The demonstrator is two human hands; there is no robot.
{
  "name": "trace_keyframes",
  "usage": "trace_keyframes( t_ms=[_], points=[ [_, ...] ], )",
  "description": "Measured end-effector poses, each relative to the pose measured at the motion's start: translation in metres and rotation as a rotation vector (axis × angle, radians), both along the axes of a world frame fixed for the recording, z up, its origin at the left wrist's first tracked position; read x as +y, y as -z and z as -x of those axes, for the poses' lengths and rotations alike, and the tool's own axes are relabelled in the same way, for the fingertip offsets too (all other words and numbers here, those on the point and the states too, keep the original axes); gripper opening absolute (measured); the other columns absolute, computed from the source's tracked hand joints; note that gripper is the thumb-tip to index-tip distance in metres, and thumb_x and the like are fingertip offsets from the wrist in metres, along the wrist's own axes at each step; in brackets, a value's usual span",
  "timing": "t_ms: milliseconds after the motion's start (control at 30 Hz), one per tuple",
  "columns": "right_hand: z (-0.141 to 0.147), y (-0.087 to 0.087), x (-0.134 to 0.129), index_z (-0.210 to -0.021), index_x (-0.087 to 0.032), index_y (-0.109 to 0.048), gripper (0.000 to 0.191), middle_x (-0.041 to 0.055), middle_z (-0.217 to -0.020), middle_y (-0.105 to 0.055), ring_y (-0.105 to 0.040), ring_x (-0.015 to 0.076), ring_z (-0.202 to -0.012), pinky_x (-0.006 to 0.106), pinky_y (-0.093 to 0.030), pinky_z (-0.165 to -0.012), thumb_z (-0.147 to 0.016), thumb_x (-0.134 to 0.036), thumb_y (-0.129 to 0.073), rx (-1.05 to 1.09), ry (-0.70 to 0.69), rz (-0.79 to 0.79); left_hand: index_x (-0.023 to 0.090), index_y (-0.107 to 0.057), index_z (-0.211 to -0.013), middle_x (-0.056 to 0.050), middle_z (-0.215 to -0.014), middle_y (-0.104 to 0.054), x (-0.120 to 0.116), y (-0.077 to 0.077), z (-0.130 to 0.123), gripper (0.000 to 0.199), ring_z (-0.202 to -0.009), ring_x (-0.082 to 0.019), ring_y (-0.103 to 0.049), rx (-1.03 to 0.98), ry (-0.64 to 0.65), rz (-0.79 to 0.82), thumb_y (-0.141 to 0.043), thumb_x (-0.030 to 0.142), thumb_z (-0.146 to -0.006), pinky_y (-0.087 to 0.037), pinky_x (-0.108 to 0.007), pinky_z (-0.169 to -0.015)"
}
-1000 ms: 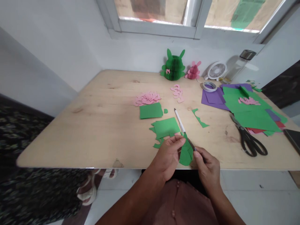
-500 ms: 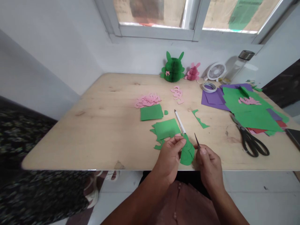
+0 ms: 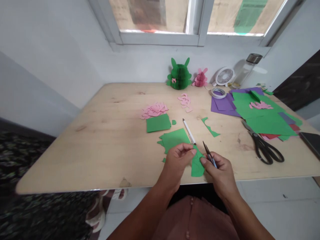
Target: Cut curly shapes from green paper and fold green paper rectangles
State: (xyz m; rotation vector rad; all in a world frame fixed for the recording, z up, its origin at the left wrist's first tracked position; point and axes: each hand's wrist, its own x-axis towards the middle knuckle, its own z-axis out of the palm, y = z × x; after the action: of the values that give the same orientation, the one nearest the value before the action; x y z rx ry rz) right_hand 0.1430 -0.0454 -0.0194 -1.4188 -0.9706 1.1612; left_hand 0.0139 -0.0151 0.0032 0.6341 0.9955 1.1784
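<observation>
Near the table's front edge, my left hand [image 3: 178, 163] pinches a green paper piece [image 3: 197, 168] by its upper left side; faint curved lines show on it. My right hand [image 3: 221, 168] is closed around small scissors [image 3: 209, 155], their dark blades pointing up and away. Its thumb touches the right side of the same piece. Just beyond my left hand lie green paper sheets [image 3: 175, 138] with ragged left edges. A white pen [image 3: 189, 131] rests beside them, its lower end close to the held paper.
Pink paper cutouts [image 3: 155, 110] are heaped beyond a green rectangle [image 3: 158, 123]. Large black-handled scissors [image 3: 266, 148] lie at right, near stacked green [image 3: 270, 123] and purple paper [image 3: 225, 103]. Along the wall stand a green paper rabbit [image 3: 179, 76], a pink one [image 3: 200, 79], a fan [image 3: 224, 76] and a bottle [image 3: 246, 71].
My right hand has turned the small scissors and brought its thumb onto the green paper. The held piece has shifted in my fingers. The whole view has moved slightly.
</observation>
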Motion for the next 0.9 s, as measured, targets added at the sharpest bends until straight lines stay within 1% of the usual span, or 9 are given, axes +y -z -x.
trace_keyframes(
  t_ms=[133,233,300,367,467,567,633,767,900],
  points=[
    [-0.004,0.001,0.002,-0.071,-0.016,-0.066,0.029,-0.0042,-0.055,-0.045,-0.035,0.0088,-0.050,0.021,-0.030,-0.046,-0.069,-0.043,-0.074,0.070,-0.022,-0.002,0.015,-0.066,-0.063,0.002,-0.062,-0.060,0.004,-0.003,0.005,0.015,-0.060,-0.010,-0.049,0.039,0.064,-0.004,-0.077,0.024,-0.062,-0.038,-0.023,-0.063],
    [-0.008,0.003,0.001,-0.079,-0.015,-0.067,0.038,-0.0064,-0.049,-0.036,-0.027,0.0088,-0.046,0.021,-0.023,-0.043,-0.081,-0.053,-0.061,0.141,-0.045,-0.055,0.015,-0.066,-0.067,0.001,-0.065,-0.062,0.005,0.000,0.008,0.014,-0.062,-0.010,-0.051,-0.012,0.101,0.009,-0.076,0.025,-0.065,-0.039,-0.024,-0.066],
    [-0.011,0.006,0.000,-0.075,-0.016,-0.066,0.040,-0.0070,-0.048,-0.031,-0.024,0.0093,-0.046,0.021,-0.020,-0.043,-0.084,-0.054,-0.055,0.147,-0.060,-0.069,0.015,-0.065,-0.067,0.001,-0.065,-0.062,0.006,0.002,0.009,0.014,-0.062,-0.010,-0.052,-0.058,0.135,0.033,-0.076,0.025,-0.066,-0.039,-0.025,-0.067],
    [-0.012,0.009,-0.001,-0.066,-0.017,-0.062,0.040,-0.0066,-0.049,-0.031,-0.025,0.0094,-0.046,0.022,-0.022,-0.043,-0.084,-0.052,-0.058,0.115,-0.084,-0.061,0.015,-0.065,-0.066,0.000,-0.065,-0.062,0.007,0.003,0.009,0.015,-0.061,-0.010,-0.053,-0.095,0.161,0.060,-0.076,0.025,-0.065,-0.039,-0.026,-0.068],
    [-0.013,0.010,-0.003,-0.059,-0.017,-0.059,0.042,-0.0042,-0.050,-0.040,-0.033,0.0106,-0.047,0.023,-0.031,-0.046,-0.084,-0.051,-0.058,0.032,-0.122,-0.082,0.015,-0.065,-0.066,0.000,-0.065,-0.062,0.006,0.001,0.007,0.016,-0.061,-0.011,-0.053,-0.132,0.184,0.083,-0.077,0.025,-0.064,-0.040,-0.027,-0.069],
    [-0.013,0.008,-0.005,-0.068,-0.018,-0.066,0.038,0.0009,-0.060,-0.058,-0.051,0.0162,-0.057,0.027,-0.044,-0.057,-0.085,-0.050,-0.056,-0.054,-0.156,-0.108,0.015,-0.065,-0.065,0.000,-0.064,-0.062,0.005,-0.003,0.006,0.017,-0.061,-0.011,-0.053,-0.138,0.169,0.091,-0.078,0.025,-0.063,-0.040,-0.027,-0.068],
    [-0.014,0.007,-0.006,-0.076,-0.018,-0.071,0.037,0.0043,-0.069,-0.066,-0.059,0.0208,-0.067,0.031,-0.049,-0.065,-0.086,-0.050,-0.055,-0.094,-0.168,-0.110,0.014,-0.065,-0.064,-0.001,-0.065,-0.063,0.004,-0.004,0.006,0.017,-0.060,-0.011,-0.052,-0.138,0.164,0.094,-0.078,0.025,-0.062,-0.040,-0.027,-0.068],
    [-0.015,0.008,-0.009,-0.082,-0.018,-0.074,0.034,0.0061,-0.074,-0.071,-0.063,0.0232,-0.070,0.034,-0.052,-0.068,-0.082,-0.048,-0.060,-0.136,-0.119,-0.122,0.014,-0.066,-0.065,-0.001,-0.064,-0.062,0.004,-0.005,0.007,0.018,-0.061,-0.012,-0.054,-0.133,0.181,0.090,-0.079,0.026,-0.061,-0.041,-0.027,-0.069],
    [-0.016,0.010,-0.011,-0.081,-0.018,-0.075,0.029,0.0044,-0.071,-0.071,-0.065,0.0223,-0.070,0.031,-0.053,-0.064,-0.081,-0.045,-0.062,-0.184,-0.085,-0.141,0.014,-0.066,-0.065,0.000,-0.065,-0.062,0.003,-0.004,0.008,0.017,-0.062,-0.011,-0.053,-0.108,0.178,0.070,-0.079,0.026,-0.062,-0.041,-0.026,-0.069]
  ],
)
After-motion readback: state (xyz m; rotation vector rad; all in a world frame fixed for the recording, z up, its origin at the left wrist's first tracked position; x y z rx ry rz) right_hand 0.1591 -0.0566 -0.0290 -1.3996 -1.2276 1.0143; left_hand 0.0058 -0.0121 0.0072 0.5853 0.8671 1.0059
